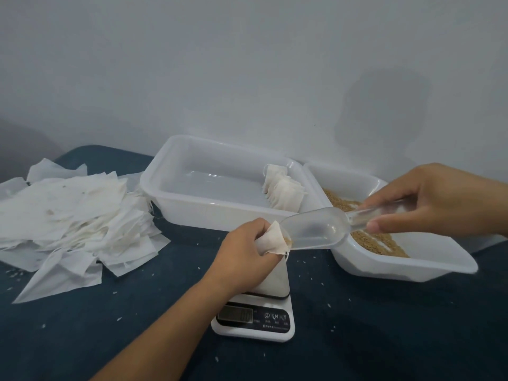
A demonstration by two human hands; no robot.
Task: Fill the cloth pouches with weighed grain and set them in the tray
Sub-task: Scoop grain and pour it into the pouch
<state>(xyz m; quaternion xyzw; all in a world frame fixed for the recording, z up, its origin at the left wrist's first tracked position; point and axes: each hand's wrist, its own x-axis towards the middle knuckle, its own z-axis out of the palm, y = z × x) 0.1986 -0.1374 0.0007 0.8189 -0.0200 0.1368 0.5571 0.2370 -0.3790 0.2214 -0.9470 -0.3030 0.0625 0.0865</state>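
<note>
My left hand (pixel 244 248) grips a small white cloth pouch (pixel 272 243) above the platform of a white digital scale (pixel 255 320). My right hand (pixel 428 199) holds the handle of a clear plastic scoop (pixel 313 229). The scoop's tip sits at the pouch's open mouth, where a little brown grain shows. A white tray (pixel 170 193) behind the scale holds several filled pouches (pixel 283 193) stacked at its right end. To the right, a second white tray (pixel 428 270) contains loose brown grain (pixel 376 243).
A heap of empty white pouches (pixel 71 224) lies on the left of the dark blue tabletop (pixel 384 325). Stray grains are scattered over the surface. A pale wall rises close behind the trays.
</note>
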